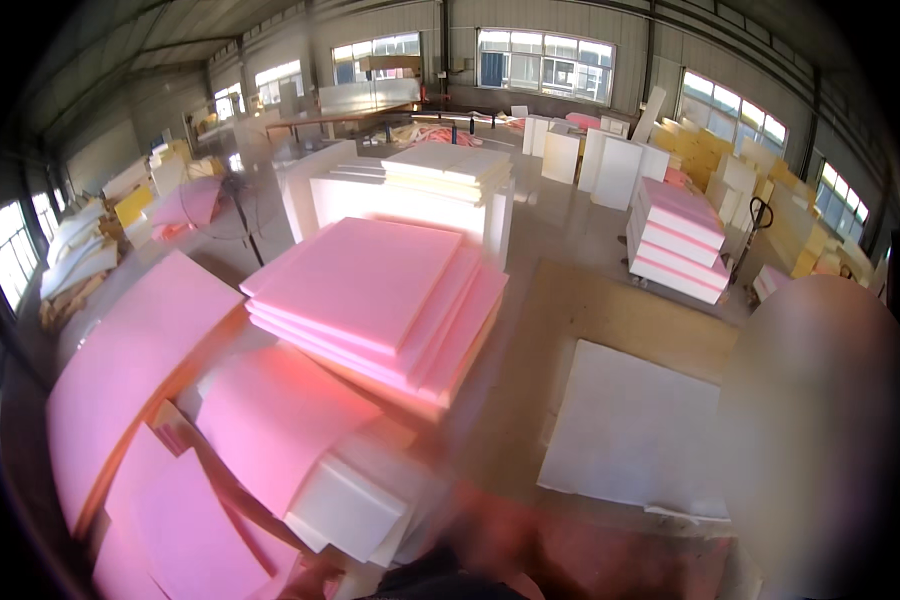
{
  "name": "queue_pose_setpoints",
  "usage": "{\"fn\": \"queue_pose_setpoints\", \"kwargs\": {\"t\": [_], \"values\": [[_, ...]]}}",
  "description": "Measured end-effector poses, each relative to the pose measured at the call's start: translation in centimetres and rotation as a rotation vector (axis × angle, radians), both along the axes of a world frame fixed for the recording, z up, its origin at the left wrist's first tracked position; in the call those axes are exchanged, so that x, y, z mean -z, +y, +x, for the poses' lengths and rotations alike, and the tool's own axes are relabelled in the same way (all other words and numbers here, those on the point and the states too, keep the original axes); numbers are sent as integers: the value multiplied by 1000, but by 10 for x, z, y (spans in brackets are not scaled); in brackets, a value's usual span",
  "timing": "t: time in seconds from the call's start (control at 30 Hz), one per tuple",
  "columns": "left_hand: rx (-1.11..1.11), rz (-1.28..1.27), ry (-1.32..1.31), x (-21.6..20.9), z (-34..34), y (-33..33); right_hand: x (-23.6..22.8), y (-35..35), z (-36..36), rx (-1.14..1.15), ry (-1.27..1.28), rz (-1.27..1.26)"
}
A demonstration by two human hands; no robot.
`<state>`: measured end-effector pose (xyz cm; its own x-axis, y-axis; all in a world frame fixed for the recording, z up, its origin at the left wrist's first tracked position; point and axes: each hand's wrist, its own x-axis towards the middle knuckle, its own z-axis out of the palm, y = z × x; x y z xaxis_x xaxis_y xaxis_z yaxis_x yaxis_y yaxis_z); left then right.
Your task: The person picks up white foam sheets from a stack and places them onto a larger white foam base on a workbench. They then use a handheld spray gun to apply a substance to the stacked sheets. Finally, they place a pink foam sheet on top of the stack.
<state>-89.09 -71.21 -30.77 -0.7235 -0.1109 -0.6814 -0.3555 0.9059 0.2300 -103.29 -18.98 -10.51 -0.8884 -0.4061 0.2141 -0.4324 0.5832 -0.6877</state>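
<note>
A: How far along?

B: Hard to say: pink sheets [370, 280] stacked, loose pink pieces [135, 370] at left. White sheet [630, 430] lying flat, lower right, by a possible right hand [815, 430], blurred; can't tell if holding anything. Can't spot a left hand.

A: Pointing where?

B: Away, leaning right. Long axis unclear, right end hidden.

so the main sheet stack [360, 280] sits roughly centre-left; just behind it there's a block pile [400, 203] with more sheets [445, 160] on top; loose sheets [140, 370] lie to its left, and a few panels [345, 505] in front of it; a lone panel [630, 430] lies off to the right, with another stack [675, 240] behind that and a pallet jack [760, 216] just right of it
</note>
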Motion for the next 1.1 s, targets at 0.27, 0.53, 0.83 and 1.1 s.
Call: {"fn": "queue_pose_setpoints", "kwargs": {"t": [0.27, 0.53, 0.83, 1.1], "values": [[651, -211, 423, -21, -351, 60, -75, 59, -167, 688, -198, -110], [879, 46, 1023, 31, -636, 208, 29, 105, -357, 198, -294, -18], [565, -198, 453, -44, -832, 218, -14, 198, -617, 154, -131, 103], [-202, 14, 479, -114, -1007, 194, -39, 218, -809, 411, -88, -71]]}}
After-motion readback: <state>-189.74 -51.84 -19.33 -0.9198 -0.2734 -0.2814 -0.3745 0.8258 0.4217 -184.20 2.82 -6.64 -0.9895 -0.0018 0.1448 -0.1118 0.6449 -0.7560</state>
